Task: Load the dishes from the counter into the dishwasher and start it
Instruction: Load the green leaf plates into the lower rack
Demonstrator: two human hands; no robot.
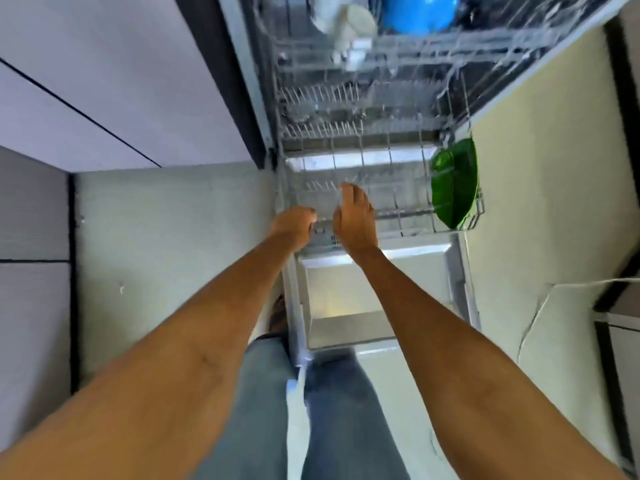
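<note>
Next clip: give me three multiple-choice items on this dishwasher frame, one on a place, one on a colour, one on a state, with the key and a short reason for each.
1. Where does the green plate stand?
A. right end of the lower rack
B. on the floor
C. upper rack

2. What colour is the bowl in the upper rack?
A. red
B. blue
C. yellow

3. What is the left hand doing?
A. hanging idle
B. holding a cup
C. gripping the lower rack's front rim

Key: 1 A, the plate stands on edge at the rack's right end. 2 B, it is bright blue. 3 C, its fingers curl at the rim.
</note>
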